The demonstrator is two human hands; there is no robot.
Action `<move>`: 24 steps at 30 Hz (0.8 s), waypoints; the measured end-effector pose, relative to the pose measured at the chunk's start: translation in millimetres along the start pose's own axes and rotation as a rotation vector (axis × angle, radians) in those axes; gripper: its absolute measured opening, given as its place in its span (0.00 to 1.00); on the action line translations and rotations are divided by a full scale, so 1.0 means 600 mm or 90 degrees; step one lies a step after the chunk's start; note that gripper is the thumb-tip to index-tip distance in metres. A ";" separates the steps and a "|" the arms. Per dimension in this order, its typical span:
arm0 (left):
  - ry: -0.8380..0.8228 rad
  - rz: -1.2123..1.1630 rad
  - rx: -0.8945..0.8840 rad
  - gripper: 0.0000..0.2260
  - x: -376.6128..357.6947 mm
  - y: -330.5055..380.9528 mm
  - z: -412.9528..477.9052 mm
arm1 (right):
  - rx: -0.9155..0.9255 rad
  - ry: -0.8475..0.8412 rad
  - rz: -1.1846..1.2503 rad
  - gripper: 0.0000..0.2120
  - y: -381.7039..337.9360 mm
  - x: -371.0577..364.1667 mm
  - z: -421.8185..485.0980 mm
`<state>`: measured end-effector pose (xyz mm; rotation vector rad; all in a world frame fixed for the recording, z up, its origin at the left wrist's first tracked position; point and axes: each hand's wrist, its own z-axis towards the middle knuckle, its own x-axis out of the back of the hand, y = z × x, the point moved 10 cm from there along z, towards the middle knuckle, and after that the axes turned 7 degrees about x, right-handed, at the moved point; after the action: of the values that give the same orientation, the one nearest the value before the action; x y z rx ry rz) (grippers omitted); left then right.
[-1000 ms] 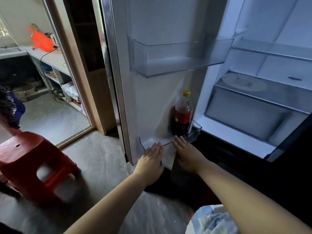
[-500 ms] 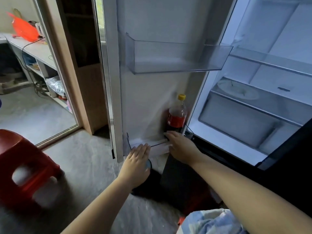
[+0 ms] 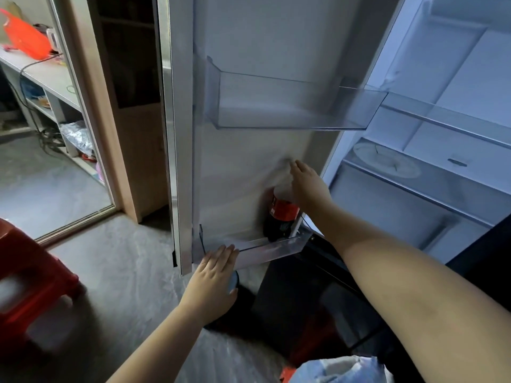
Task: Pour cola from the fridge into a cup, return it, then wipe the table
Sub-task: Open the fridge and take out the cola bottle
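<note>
A cola bottle (image 3: 283,214) with a red label stands upright at the right end of the lower shelf (image 3: 271,250) of the open fridge door (image 3: 249,167). My right hand (image 3: 307,183) is wrapped over the bottle's neck and top, hiding the yellow cap. My left hand (image 3: 213,275) lies flat against the front rim of that lower shelf, near its left end, fingers straight. A small blue-grey round thing (image 3: 233,281) shows under its palm; I cannot tell what it is. No cup or table is in view.
An empty clear upper door shelf (image 3: 290,106) juts out above the bottle. The lit fridge interior (image 3: 401,205) with glass shelves and a drawer lies to the right. A red plastic stool (image 3: 27,272) stands on the floor at left. A blue-white cloth (image 3: 340,369) is at the bottom edge.
My right hand rose from the lower shelf's rim to the bottle's neck and closed over its top. My left hand stayed on the shelf's front. The view came closer to the door.
</note>
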<state>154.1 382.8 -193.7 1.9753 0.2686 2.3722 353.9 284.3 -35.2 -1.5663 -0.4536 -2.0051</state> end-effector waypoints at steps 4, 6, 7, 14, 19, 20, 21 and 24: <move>-0.008 0.002 0.008 0.39 -0.006 -0.009 0.005 | 0.014 0.066 0.018 0.21 0.000 0.029 0.002; -0.009 0.002 0.019 0.39 -0.009 -0.014 0.004 | 0.001 0.085 0.026 0.15 0.005 0.043 0.001; -0.008 0.004 0.023 0.38 -0.009 -0.016 0.005 | -0.001 0.095 0.029 0.13 0.006 0.048 -0.001; 0.004 -0.025 0.021 0.37 0.003 -0.016 0.007 | 0.010 0.070 0.102 0.13 0.005 0.047 -0.047; 0.012 -0.049 0.009 0.38 0.008 -0.012 0.005 | 0.030 0.048 0.112 0.10 -0.004 0.040 -0.086; 0.001 -0.049 0.012 0.37 0.006 -0.013 0.006 | 0.032 0.048 0.113 0.10 -0.005 0.040 -0.090; -0.008 -0.050 0.013 0.37 0.006 -0.013 0.006 | 0.037 0.048 0.113 0.11 -0.008 0.042 -0.094; -0.011 -0.042 0.007 0.38 0.002 -0.018 0.006 | 0.064 0.066 0.118 0.12 -0.023 0.066 -0.104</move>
<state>156.4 394.1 -193.7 1.9578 0.3409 2.3183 290.3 250.9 -12.9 -1.3830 -0.3495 -1.8823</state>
